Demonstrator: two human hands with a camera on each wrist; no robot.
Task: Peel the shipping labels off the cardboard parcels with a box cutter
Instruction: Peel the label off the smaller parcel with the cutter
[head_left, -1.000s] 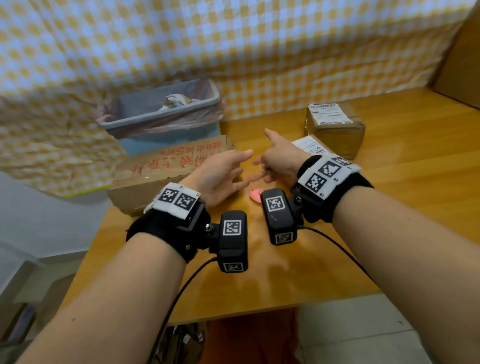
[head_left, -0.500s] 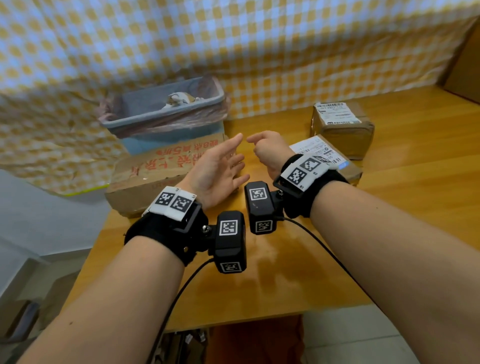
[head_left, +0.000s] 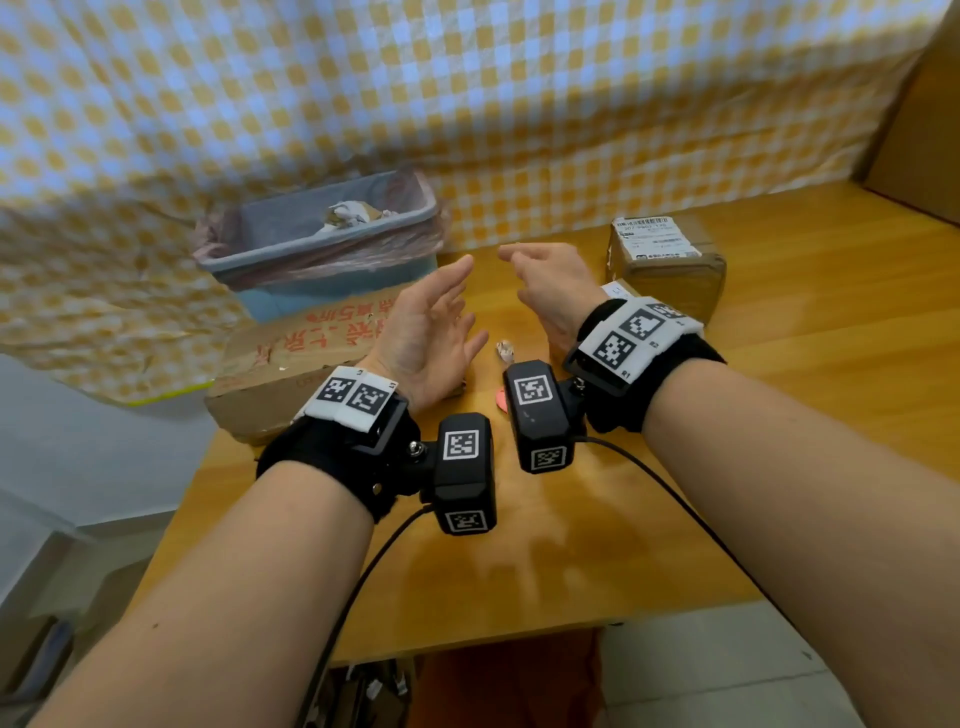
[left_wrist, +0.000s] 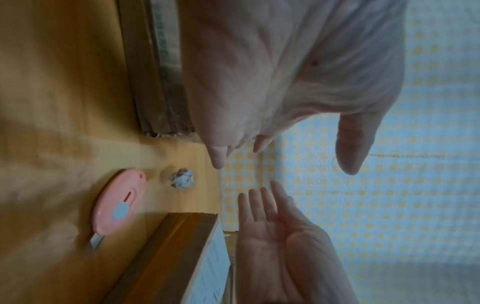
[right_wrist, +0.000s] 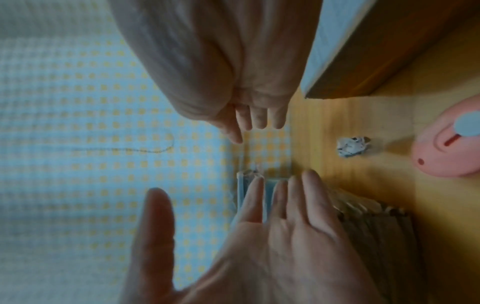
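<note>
Label (head_left: 652, 238) print unreadable | flat box (head_left: 291, 364) red lettering | hands empty

A glossy wooden table (head_left: 779, 415) with an orange-yellow grain stands against a wall draped in a wrinkled yellow, white and pale blue checked cloth (head_left: 467, 93). Pale floor tiles (head_left: 701, 675) show below the table's front edge, and soft even light reflects off the tabletop
</note>
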